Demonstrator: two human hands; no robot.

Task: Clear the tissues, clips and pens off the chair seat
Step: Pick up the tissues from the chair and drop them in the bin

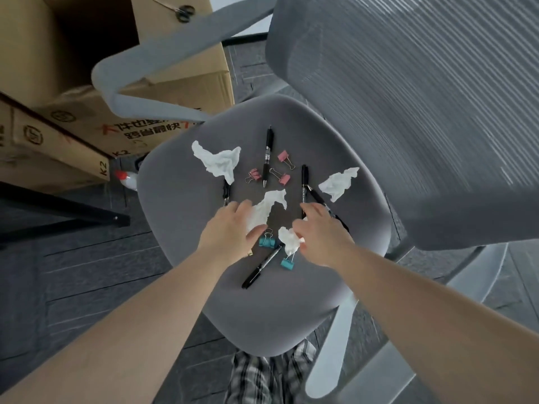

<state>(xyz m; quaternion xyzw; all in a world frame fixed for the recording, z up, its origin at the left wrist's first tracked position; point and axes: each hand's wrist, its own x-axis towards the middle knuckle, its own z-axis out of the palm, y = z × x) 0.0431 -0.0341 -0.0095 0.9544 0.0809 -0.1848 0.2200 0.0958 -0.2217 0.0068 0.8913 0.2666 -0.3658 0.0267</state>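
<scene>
A grey chair seat [180, 205] holds crumpled white tissues, binder clips and black pens. My left hand [230, 231] grips the middle tissue [271, 202]. My right hand [323, 231] pinches a small tissue [287, 239] near the seat's front. Other tissues lie at the back left [218, 161] and right [338, 183]. Three pink clips [284, 177] surround a black pen [267, 156]. Two teal clips [287, 263] flank another pen [261, 266]. Two more pens [304, 185] lie beside my right hand.
Cardboard boxes [87, 106] stand to the left, with scissors [183, 11] on top. The chair's backrest [423, 112] rises at the right, armrests [151, 59] on both sides. A small black clip [226, 191] lies under the left tissue. A white bottle [128, 177] lies on the floor.
</scene>
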